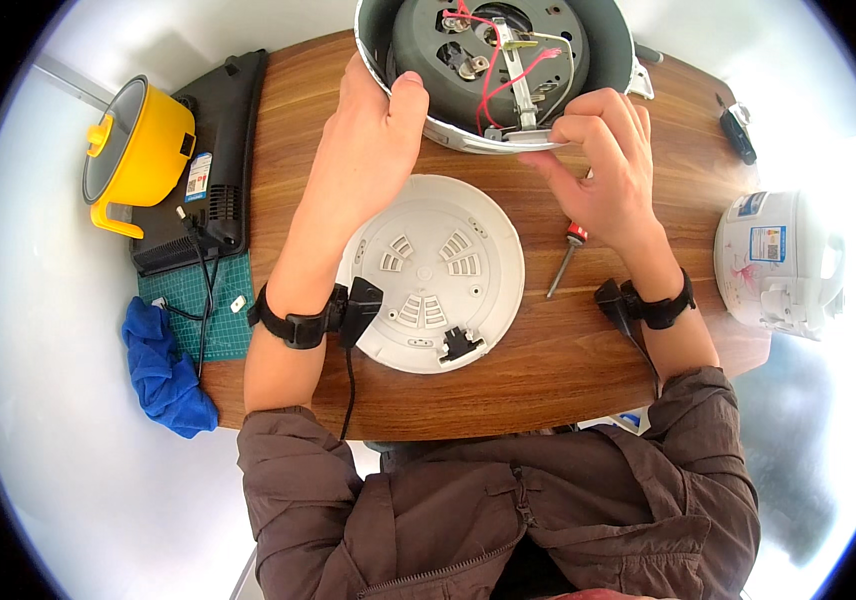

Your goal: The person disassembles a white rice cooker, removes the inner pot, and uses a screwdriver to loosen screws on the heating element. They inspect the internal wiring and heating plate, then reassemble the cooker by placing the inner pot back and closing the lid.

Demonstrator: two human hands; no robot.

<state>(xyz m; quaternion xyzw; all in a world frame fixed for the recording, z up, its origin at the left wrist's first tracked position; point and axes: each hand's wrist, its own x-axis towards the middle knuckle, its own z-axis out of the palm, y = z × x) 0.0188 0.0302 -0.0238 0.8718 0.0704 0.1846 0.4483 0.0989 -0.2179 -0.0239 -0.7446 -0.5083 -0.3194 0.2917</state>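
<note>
The left hand [373, 140] clamps the rim of an upturned rice cooker body [496, 70] at the table's [568, 370] far edge, thumb hooked over the edge. The right hand [603, 165] pinches the near rim, fingers together. The cooker's detached white base plate [438, 270] lies just nearer, a red-handled screwdriver [566, 255] beside it.
</note>
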